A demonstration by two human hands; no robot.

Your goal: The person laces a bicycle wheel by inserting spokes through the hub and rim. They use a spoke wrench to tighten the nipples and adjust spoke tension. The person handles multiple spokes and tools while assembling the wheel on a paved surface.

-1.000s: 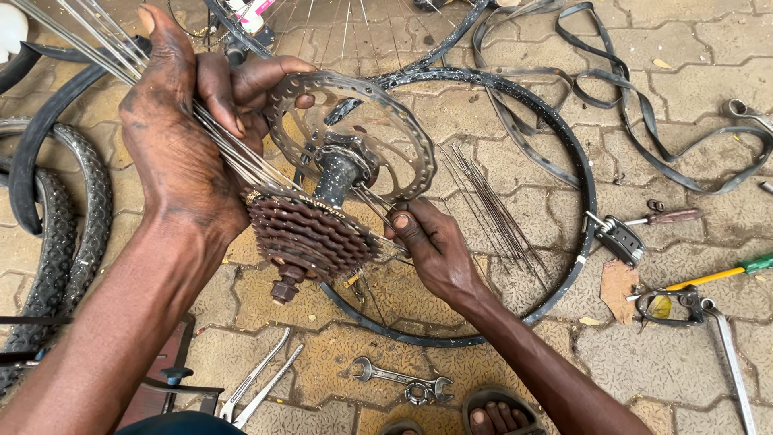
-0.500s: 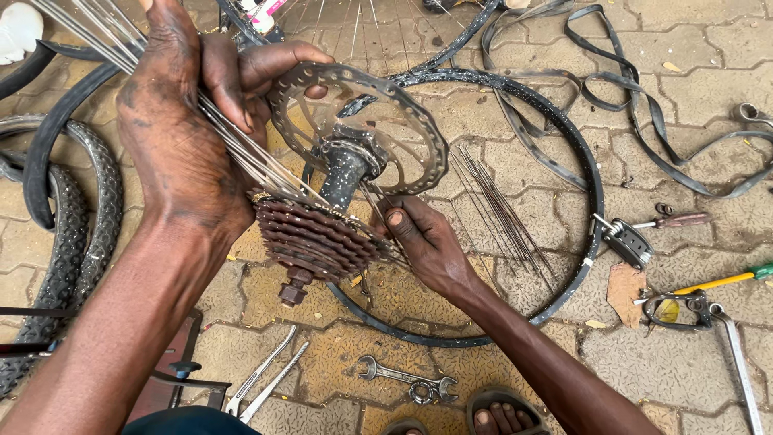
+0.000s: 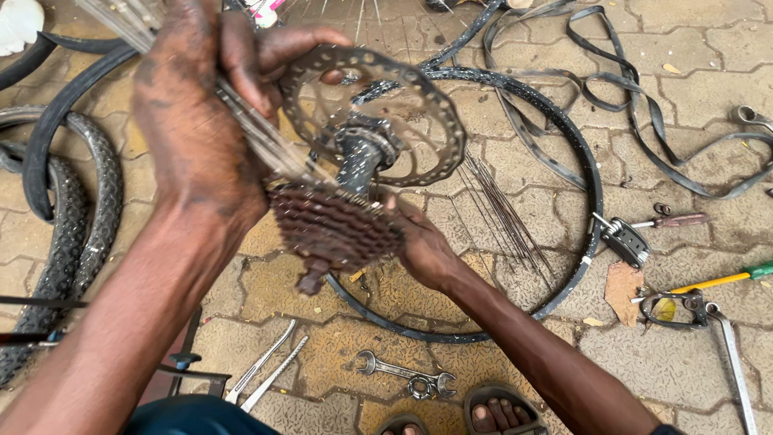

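Note:
A bicycle wheel hub is held up close to the camera, with a perforated brake disc on its far end and a rusty brown sprocket cluster on its near end. My left hand grips a bundle of thin metal spokes that run down to the hub, fingers curled over the disc's rim. My right hand is under the hub beside the sprocket cluster, its fingertips hidden behind it. A bare black rim lies flat on the paving below.
Knobby tyres lie at left, loose inner-tube strips at upper right. Loose spokes rest inside the rim. A spanner, tyre levers, a green-handled screwdriver and other small tools lie around. A sandalled foot is at the bottom.
The hub, disc and sprockets have come up closer to the camera, held by both hands. My left hand has shifted right with the spokes; the picture is blurred by motion.

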